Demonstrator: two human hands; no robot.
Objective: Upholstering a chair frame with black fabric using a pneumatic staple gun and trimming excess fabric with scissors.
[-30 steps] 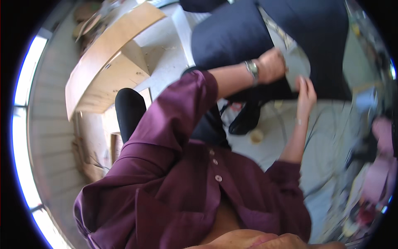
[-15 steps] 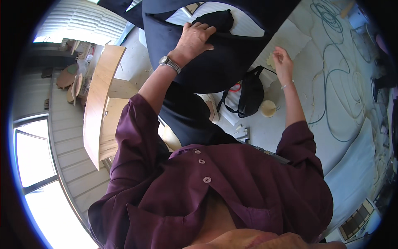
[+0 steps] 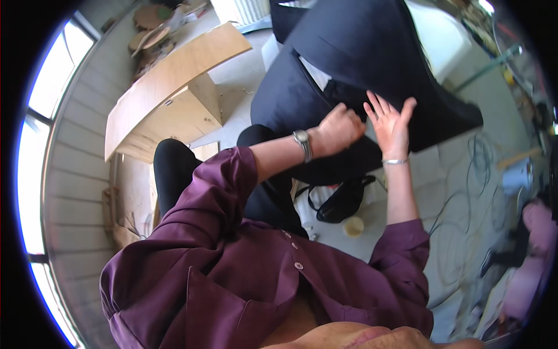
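Note:
A large sheet of black cloth (image 3: 343,52) is spread over a pale support in front of me, with a slit-like opening (image 3: 317,74) in which white shows. My left hand (image 3: 343,129), with a metal-banded watch above it, is over the cloth below that opening. Its fingers are curled closed, and whatever lies in them is hidden. Just to its right, my right hand (image 3: 390,125) is raised with the palm showing and the fingers spread. Nothing is in it.
A plywood piece (image 3: 174,93) with a curved panel stands at left. Below the cloth, a black bag (image 3: 343,202) lies near a cup (image 3: 353,227) on the floor. Farther right are coiled hoses (image 3: 481,157), a blue bucket (image 3: 517,175) and a person in pink (image 3: 532,262).
My left hand has moved right and nearer me, away from the cloth's opening. My right hand has come in over the cloth and spread its fingers. The whole view has turned.

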